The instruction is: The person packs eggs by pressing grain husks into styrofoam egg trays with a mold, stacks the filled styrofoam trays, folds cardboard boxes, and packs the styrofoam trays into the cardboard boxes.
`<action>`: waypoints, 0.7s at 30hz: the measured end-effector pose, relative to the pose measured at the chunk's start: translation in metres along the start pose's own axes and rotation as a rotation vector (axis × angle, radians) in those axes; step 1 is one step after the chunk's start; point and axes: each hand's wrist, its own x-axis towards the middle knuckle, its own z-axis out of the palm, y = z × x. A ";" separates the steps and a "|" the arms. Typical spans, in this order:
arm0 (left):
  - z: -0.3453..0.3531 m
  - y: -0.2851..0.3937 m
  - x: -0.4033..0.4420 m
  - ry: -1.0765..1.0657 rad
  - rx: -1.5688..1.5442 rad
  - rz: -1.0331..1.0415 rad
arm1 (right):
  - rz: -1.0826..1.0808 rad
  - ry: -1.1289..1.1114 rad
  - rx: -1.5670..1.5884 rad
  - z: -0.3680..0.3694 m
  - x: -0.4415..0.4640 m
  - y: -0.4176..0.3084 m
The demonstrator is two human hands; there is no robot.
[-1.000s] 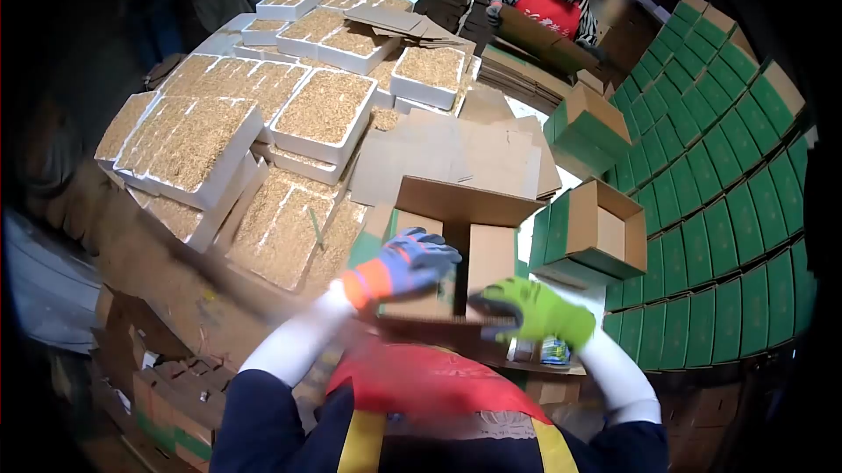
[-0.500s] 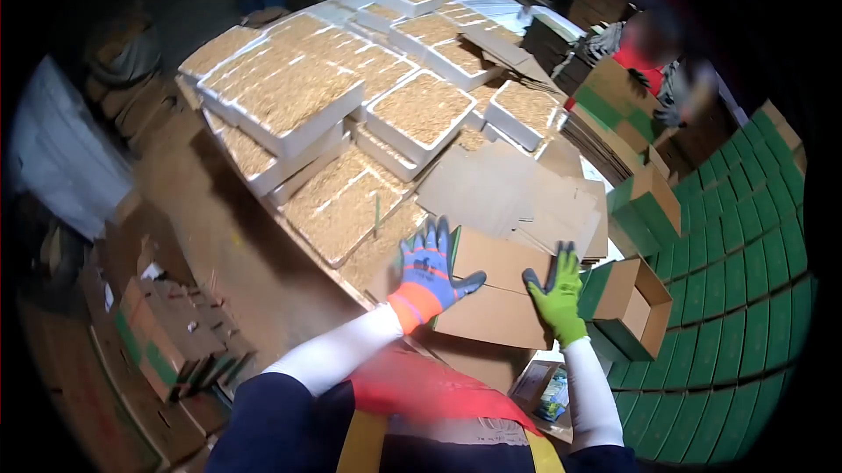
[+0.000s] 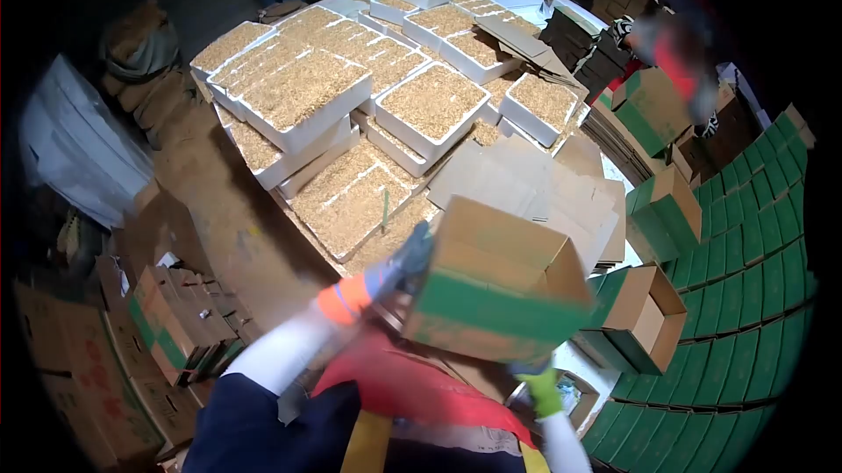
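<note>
A green and brown cardboard box (image 3: 500, 315) is tilted up in front of me, its open side showing bare brown inner walls. At its left side is my left hand (image 3: 390, 271), in a blue and orange glove, blurred, with its dark fingers against the box. My right hand (image 3: 539, 385), in a green glove, is at the box's lower right edge, its fingertips partly hidden beneath it. Below the right hand a small open carton (image 3: 579, 394) holds something blue and white. Flat cardboard sheets (image 3: 491, 179) lie just beyond the box.
White trays (image 3: 434, 100) of tan, grainy material are stacked ahead and left. Two open boxes (image 3: 645, 319) (image 3: 671, 210) stand at the right, beside rows of green boxes (image 3: 745, 297). A co-worker (image 3: 680, 60) handles a box (image 3: 649, 113) at the upper right. Folded cartons (image 3: 175, 315) lie lower left.
The box lay under my spread hands with its flaps down; now it is tilted with its open side showing. My left hand moved to its left side, my right hand down to its lower edge.
</note>
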 end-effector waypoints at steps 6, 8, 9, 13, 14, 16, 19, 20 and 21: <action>0.026 -0.029 -0.015 0.373 1.238 -0.075 | -0.352 0.010 -0.503 -0.032 0.069 -0.003; 0.028 -0.028 -0.011 0.322 1.166 -0.280 | -0.192 0.289 -0.286 -0.050 0.143 -0.034; 0.030 -0.033 -0.015 0.317 1.163 -0.277 | -0.345 0.296 -0.399 -0.049 0.190 -0.066; 0.032 0.006 -0.020 0.341 0.882 -0.226 | -0.675 0.153 -0.441 0.004 0.422 -0.104; 0.027 -0.018 -0.012 0.349 0.890 -0.218 | -0.629 0.233 -0.454 0.024 0.485 -0.096; 0.021 -0.054 -0.010 0.579 0.637 0.373 | -0.390 0.294 -0.422 0.053 0.561 -0.098; 0.012 -0.003 -0.021 0.353 0.888 0.155 | 0.010 0.092 -0.196 0.054 0.586 -0.090; 0.010 0.003 -0.023 0.282 0.969 0.087 | 0.093 0.051 -0.321 0.045 0.569 -0.101; 0.007 0.009 -0.025 0.206 1.049 0.024 | 0.178 0.010 -0.445 0.034 0.552 -0.111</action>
